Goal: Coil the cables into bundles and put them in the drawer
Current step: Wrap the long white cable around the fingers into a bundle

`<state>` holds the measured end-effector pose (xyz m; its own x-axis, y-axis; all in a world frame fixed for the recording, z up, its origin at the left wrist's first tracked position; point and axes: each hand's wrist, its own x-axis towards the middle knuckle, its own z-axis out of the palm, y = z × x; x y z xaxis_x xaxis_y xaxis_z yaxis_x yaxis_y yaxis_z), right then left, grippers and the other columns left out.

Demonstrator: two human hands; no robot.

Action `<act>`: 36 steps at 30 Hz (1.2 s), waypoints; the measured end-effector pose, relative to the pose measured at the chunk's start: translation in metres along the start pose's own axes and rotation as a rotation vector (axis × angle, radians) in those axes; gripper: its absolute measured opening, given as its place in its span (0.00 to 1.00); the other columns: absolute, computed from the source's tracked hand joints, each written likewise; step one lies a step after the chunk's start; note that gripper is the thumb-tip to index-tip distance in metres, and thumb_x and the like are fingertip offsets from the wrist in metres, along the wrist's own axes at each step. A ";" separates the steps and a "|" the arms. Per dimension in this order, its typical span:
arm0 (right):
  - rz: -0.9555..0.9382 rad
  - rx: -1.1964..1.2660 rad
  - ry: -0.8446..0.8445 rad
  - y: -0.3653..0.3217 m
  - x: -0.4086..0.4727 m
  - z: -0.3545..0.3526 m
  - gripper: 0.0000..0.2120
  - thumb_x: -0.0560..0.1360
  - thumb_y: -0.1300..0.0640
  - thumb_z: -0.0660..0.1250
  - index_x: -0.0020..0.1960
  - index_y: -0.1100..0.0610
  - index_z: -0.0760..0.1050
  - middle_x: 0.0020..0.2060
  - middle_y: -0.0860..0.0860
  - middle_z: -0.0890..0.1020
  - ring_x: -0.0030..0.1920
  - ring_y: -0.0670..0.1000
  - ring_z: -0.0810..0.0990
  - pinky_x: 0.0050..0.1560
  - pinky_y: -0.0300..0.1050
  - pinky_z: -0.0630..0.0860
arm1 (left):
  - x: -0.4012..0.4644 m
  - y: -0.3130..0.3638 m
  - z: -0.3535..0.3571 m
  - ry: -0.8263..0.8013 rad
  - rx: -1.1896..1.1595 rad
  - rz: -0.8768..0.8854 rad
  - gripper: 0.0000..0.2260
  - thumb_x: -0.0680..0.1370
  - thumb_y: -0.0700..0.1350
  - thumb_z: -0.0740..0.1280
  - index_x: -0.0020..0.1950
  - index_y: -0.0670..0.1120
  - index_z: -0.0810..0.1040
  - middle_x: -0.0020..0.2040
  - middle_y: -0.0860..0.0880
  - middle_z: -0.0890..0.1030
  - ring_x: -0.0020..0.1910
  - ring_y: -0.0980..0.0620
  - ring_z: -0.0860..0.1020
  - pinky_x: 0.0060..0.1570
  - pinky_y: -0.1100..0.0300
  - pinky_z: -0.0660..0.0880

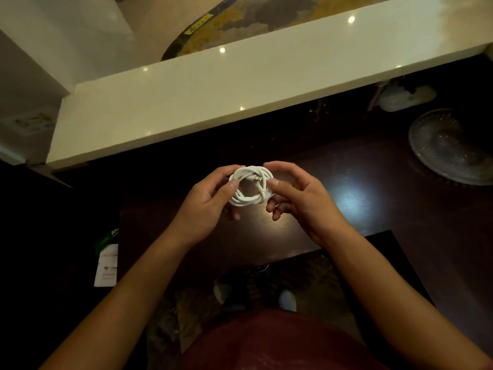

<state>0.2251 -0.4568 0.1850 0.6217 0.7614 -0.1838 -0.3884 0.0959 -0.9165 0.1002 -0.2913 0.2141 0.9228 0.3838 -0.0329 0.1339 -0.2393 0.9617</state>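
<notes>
White cable [250, 186] wound into a small round coil, held in the air above dark wooden desk [333, 182]. Metal plug end lies inside the loop. Left hand [210, 201] pinches coil's left edge, thumb on top. Right hand [296, 193] grips right edge, fingers curled. Glass dish [448, 145] far right on desk.

a dim room in a home, by the look of it: a dark wooden table [360, 182] with a cut-glass dish [450, 145] on it, a glossy cream ledge [213, 100] reflecting ceiling spotlights, and polished patterned stone floor [240, 25] beyond
</notes>
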 end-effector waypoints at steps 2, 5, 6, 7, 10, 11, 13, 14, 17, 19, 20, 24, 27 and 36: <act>0.024 -0.055 -0.026 0.013 0.005 0.010 0.14 0.80 0.64 0.68 0.65 0.58 0.77 0.45 0.61 0.84 0.35 0.56 0.82 0.33 0.47 0.79 | -0.013 -0.013 -0.010 0.054 0.017 -0.057 0.12 0.84 0.41 0.61 0.66 0.49 0.77 0.46 0.45 0.82 0.33 0.48 0.80 0.34 0.59 0.78; 0.082 -0.136 -0.112 0.036 0.012 0.032 0.14 0.80 0.64 0.68 0.65 0.59 0.77 0.44 0.66 0.83 0.34 0.56 0.83 0.33 0.47 0.79 | -0.040 -0.038 -0.030 0.141 0.030 -0.140 0.12 0.84 0.41 0.63 0.65 0.52 0.78 0.48 0.43 0.83 0.34 0.46 0.82 0.35 0.57 0.77; 0.106 -0.159 -0.144 0.045 0.015 0.042 0.14 0.80 0.64 0.68 0.65 0.59 0.77 0.42 0.67 0.83 0.33 0.54 0.83 0.32 0.46 0.79 | -0.051 -0.046 -0.038 0.173 0.021 -0.175 0.12 0.84 0.41 0.63 0.65 0.51 0.78 0.47 0.42 0.83 0.34 0.46 0.82 0.35 0.58 0.78; 0.130 -0.177 -0.170 0.054 0.018 0.053 0.14 0.80 0.65 0.68 0.65 0.59 0.76 0.41 0.67 0.82 0.32 0.53 0.83 0.30 0.45 0.78 | -0.061 -0.055 -0.046 0.204 0.005 -0.210 0.12 0.83 0.40 0.64 0.66 0.49 0.78 0.46 0.43 0.84 0.33 0.47 0.82 0.34 0.60 0.78; 0.201 -0.218 -0.221 0.084 0.025 0.088 0.13 0.80 0.66 0.67 0.64 0.60 0.76 0.36 0.61 0.81 0.28 0.50 0.81 0.27 0.43 0.76 | -0.090 -0.078 -0.073 0.269 -0.064 -0.308 0.13 0.82 0.37 0.64 0.67 0.46 0.75 0.46 0.43 0.85 0.33 0.49 0.83 0.35 0.61 0.78; 0.219 -0.226 -0.239 0.095 0.028 0.100 0.13 0.80 0.66 0.67 0.63 0.59 0.76 0.34 0.57 0.82 0.28 0.50 0.81 0.27 0.43 0.76 | -0.099 -0.086 -0.083 0.284 -0.085 -0.341 0.14 0.82 0.37 0.65 0.67 0.45 0.74 0.47 0.42 0.85 0.34 0.50 0.83 0.34 0.62 0.78; 0.251 -0.261 -0.277 0.120 0.034 0.120 0.12 0.80 0.64 0.67 0.62 0.54 0.76 0.33 0.53 0.82 0.29 0.51 0.82 0.28 0.44 0.77 | -0.116 -0.105 -0.102 0.300 -0.115 -0.403 0.14 0.81 0.37 0.66 0.67 0.46 0.74 0.49 0.42 0.86 0.37 0.47 0.85 0.36 0.61 0.80; 0.263 -0.289 -0.291 0.133 0.037 0.130 0.12 0.81 0.63 0.68 0.62 0.52 0.76 0.34 0.52 0.83 0.30 0.52 0.82 0.29 0.45 0.77 | -0.124 -0.115 -0.112 0.305 -0.128 -0.424 0.14 0.81 0.37 0.67 0.66 0.47 0.74 0.51 0.42 0.86 0.40 0.45 0.86 0.38 0.59 0.81; 0.298 -0.365 -0.312 0.172 0.047 0.157 0.12 0.81 0.61 0.68 0.60 0.47 0.76 0.37 0.54 0.85 0.32 0.55 0.83 0.30 0.45 0.77 | -0.142 -0.146 -0.140 0.326 -0.124 -0.470 0.12 0.80 0.36 0.68 0.64 0.44 0.76 0.52 0.44 0.85 0.43 0.45 0.86 0.38 0.58 0.82; 0.317 -0.432 -0.312 0.196 0.053 0.174 0.12 0.81 0.60 0.68 0.58 0.44 0.76 0.40 0.56 0.86 0.32 0.56 0.84 0.29 0.45 0.78 | -0.150 -0.167 -0.155 0.339 -0.093 -0.495 0.12 0.81 0.36 0.68 0.64 0.43 0.77 0.53 0.44 0.84 0.43 0.46 0.85 0.35 0.59 0.81; 0.326 -0.457 -0.306 0.206 0.055 0.181 0.12 0.81 0.60 0.68 0.57 0.44 0.76 0.41 0.56 0.86 0.32 0.55 0.84 0.29 0.45 0.78 | -0.152 -0.177 -0.162 0.340 -0.071 -0.504 0.12 0.81 0.36 0.68 0.64 0.44 0.77 0.54 0.44 0.83 0.43 0.47 0.85 0.35 0.59 0.81; 0.349 -0.529 -0.244 0.236 0.062 0.207 0.11 0.81 0.60 0.68 0.55 0.43 0.75 0.39 0.56 0.85 0.31 0.54 0.83 0.29 0.46 0.79 | -0.154 -0.217 -0.184 0.321 -0.006 -0.524 0.11 0.81 0.38 0.67 0.62 0.49 0.78 0.55 0.45 0.82 0.43 0.44 0.85 0.35 0.58 0.82; 0.360 -0.597 -0.208 0.253 0.066 0.217 0.09 0.81 0.59 0.68 0.59 0.48 0.76 0.38 0.54 0.85 0.29 0.51 0.82 0.28 0.46 0.78 | -0.155 -0.242 -0.195 0.270 0.014 -0.547 0.12 0.81 0.36 0.66 0.63 0.46 0.78 0.52 0.47 0.82 0.36 0.51 0.83 0.33 0.60 0.81; 0.357 -0.739 -0.075 0.278 0.068 0.224 0.10 0.79 0.59 0.70 0.58 0.48 0.77 0.47 0.52 0.86 0.33 0.48 0.83 0.37 0.44 0.81 | -0.149 -0.272 -0.204 0.177 0.145 -0.515 0.14 0.81 0.37 0.67 0.66 0.43 0.78 0.51 0.49 0.81 0.33 0.52 0.80 0.32 0.63 0.79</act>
<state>0.0068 -0.2351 -0.0025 0.4880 0.7095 -0.5084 0.0101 -0.5870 -0.8095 -0.1475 -0.1012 0.0132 0.6524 0.6239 -0.4302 0.6106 -0.0965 0.7860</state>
